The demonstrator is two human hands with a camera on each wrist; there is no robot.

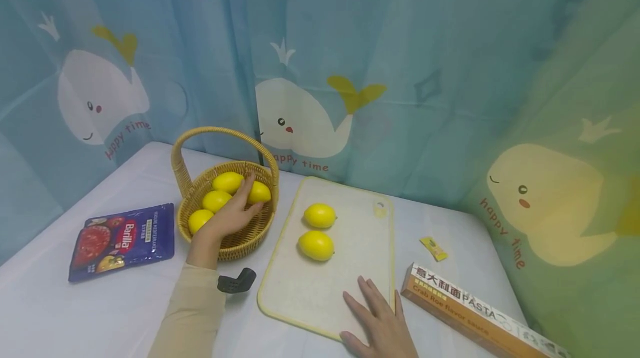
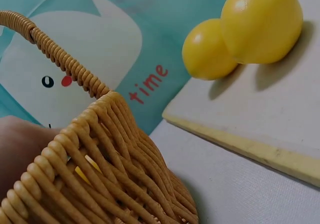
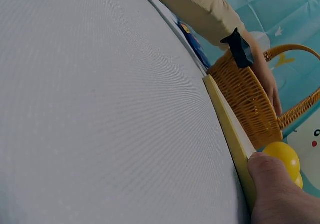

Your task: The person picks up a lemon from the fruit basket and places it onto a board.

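Observation:
My left hand reaches into a wicker basket, fingers and thumb around a yellow lemon at the basket's right side. Several more lemons lie beside it in the basket. The left wrist view shows the woven basket wall hiding most of that hand. On the cutting board, pale with a yellow rim, sit two lemons, one behind the other. My right hand rests with spread fingers on the board's near right corner; its thumb lies along the edge in the right wrist view.
A blue Barilla pouch lies left of the basket. Right of the board are a small yellow packet and a long pasta box. The basket's tall handle arches over the lemons. A whale-print curtain hangs behind the table.

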